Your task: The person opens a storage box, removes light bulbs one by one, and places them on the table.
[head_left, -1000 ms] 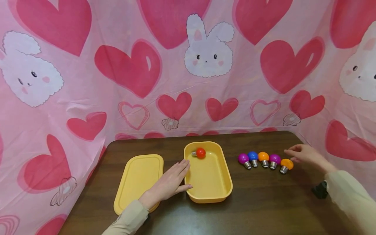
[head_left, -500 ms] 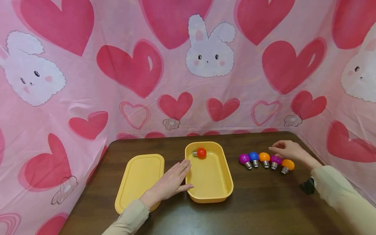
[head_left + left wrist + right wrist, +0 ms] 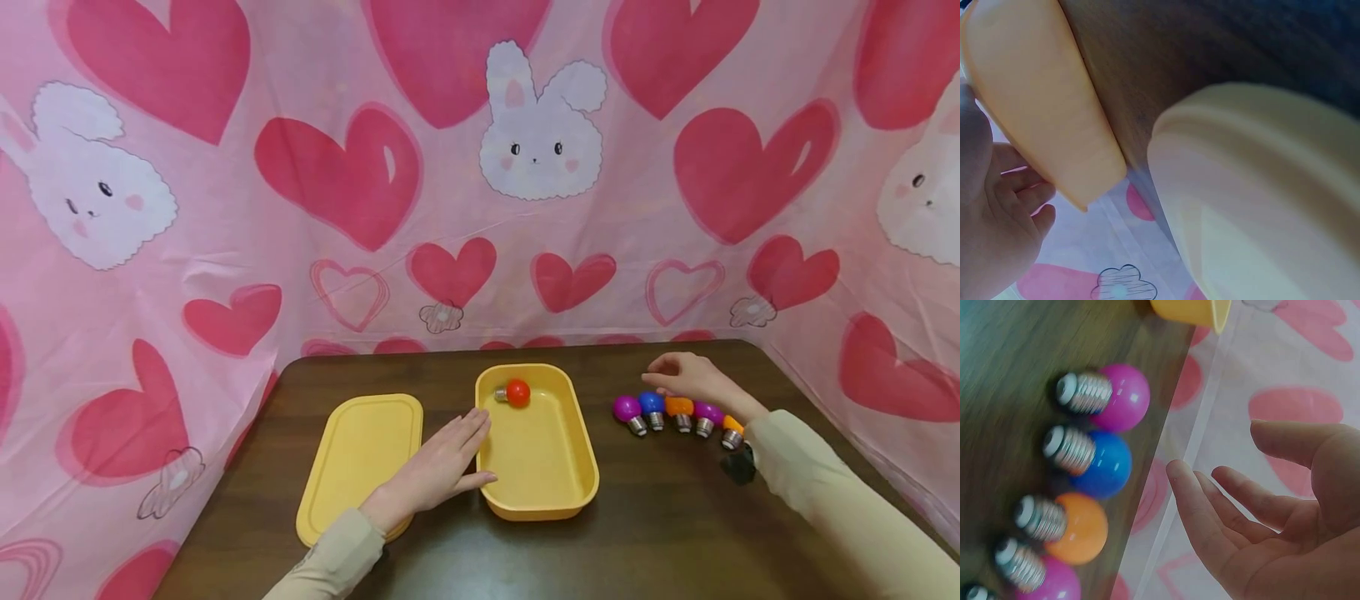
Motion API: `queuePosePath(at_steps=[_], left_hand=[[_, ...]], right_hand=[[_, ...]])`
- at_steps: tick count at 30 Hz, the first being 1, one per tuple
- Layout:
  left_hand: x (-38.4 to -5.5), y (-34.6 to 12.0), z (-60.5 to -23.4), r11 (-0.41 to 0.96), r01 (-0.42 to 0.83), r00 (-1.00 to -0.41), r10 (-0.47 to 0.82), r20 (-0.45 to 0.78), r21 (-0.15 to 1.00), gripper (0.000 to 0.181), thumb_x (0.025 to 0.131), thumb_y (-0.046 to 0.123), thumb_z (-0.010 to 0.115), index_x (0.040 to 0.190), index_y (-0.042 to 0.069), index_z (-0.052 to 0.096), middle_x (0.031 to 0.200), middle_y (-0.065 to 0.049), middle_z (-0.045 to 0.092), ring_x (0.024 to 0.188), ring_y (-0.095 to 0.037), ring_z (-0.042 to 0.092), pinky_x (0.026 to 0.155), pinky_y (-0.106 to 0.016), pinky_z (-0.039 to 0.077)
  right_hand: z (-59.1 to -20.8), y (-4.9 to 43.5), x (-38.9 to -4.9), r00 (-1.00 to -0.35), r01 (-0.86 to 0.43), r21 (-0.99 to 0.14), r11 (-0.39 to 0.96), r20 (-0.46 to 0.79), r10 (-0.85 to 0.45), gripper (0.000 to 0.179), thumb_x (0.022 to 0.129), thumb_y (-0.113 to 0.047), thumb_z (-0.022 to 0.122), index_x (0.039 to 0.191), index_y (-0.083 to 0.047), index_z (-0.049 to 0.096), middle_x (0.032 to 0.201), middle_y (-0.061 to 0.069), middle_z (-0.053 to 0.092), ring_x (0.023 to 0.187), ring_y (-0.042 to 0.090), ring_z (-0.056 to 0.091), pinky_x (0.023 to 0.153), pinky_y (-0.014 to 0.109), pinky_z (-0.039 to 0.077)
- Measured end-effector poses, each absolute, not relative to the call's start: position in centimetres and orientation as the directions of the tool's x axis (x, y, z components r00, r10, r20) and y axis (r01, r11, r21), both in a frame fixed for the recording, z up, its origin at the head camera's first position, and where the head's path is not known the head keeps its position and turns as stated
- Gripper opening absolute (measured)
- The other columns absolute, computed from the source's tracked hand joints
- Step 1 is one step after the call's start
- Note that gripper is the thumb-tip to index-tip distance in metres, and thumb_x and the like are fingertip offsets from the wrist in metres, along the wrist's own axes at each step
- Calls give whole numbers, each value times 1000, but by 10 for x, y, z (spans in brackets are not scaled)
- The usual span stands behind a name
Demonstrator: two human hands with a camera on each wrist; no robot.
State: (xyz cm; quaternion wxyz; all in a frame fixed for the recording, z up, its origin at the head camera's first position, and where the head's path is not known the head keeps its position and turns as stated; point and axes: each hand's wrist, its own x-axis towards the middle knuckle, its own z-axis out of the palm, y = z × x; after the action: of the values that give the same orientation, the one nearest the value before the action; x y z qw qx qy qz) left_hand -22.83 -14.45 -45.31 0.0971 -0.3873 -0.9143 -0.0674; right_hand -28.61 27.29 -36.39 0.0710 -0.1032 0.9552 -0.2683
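My left hand rests with straight fingers against the left rim of a yellow box; the left wrist view shows the fingertips at the box's outer wall. In the box's far left corner lies a red light bulb. Over the row of bulbs hovers my right hand, fingers loosely bent and holding nothing. The row runs from a purple bulb through a blue bulb, an orange bulb and a second purple bulb to another orange bulb, partly hidden by the right hand's wrist.
A yellow lid lies flat on the dark wooden table, left of the box and partly under the left forearm. Pink cloth with hearts and rabbits hangs behind the table and along both sides.
My right hand has moved left along the row, from beyond the last orange bulb to above the blue and orange ones. The left hand has stayed at the box.
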Motion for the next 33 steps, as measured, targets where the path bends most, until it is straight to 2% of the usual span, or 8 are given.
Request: queuePosePath(at_steps=[10, 18, 21, 28, 33], left_hand=[[-227, -144, -454, 696, 717, -685, 691, 230, 46, 80, 97, 57, 52, 149, -2, 40, 158, -18, 39, 149, -30, 35, 120, -45, 35], [-228, -144, -454, 698, 714, -688, 689, 230, 45, 80, 97, 57, 51, 149, -2, 40, 158, -17, 39, 149, -29, 34, 120, -45, 35], [-228, -144, -454, 697, 715, -688, 690, 227, 51, 80, 97, 57, 51, 149, -2, 40, 158, -17, 39, 150, -29, 34, 120, -45, 34], [-228, -144, -454, 696, 716, -688, 688, 230, 56, 82, 97, 60, 48, 150, -1, 39, 158, -17, 39, 149, -29, 34, 121, -45, 34], [-228, -144, -454, 706, 707, -698, 684, 213, 50, 81, 97, 59, 49, 151, 0, 38, 159, -15, 38, 150, -28, 33, 121, -44, 33]], right_hand=[[-371, 237, -300, -956, -170, -573, 801, -100, -275, 48, 96, -36, 63, 120, 5, 59, 109, 23, 71, 92, 30, 73, 82, 40, 62], [-370, 206, -308, -939, -272, -567, 777, -20, -344, 42, 94, -32, 66, 116, 4, 63, 97, 13, 74, 84, 24, 71, 79, 37, 61], [-371, 193, -310, -929, -310, -564, 766, 8, -370, 38, 93, -28, 67, 113, 5, 64, 95, 13, 73, 82, 21, 69, 78, 37, 60], [-373, 163, -316, -920, -343, -550, 761, 34, -391, 33, 91, -22, 69, 111, 4, 66, 98, 14, 73, 88, 22, 67, 85, 41, 59], [-377, 147, -319, -909, -371, -541, 755, 43, -416, 31, 89, -21, 70, 108, 4, 67, 96, 14, 71, 85, 22, 64, 84, 39, 59]])
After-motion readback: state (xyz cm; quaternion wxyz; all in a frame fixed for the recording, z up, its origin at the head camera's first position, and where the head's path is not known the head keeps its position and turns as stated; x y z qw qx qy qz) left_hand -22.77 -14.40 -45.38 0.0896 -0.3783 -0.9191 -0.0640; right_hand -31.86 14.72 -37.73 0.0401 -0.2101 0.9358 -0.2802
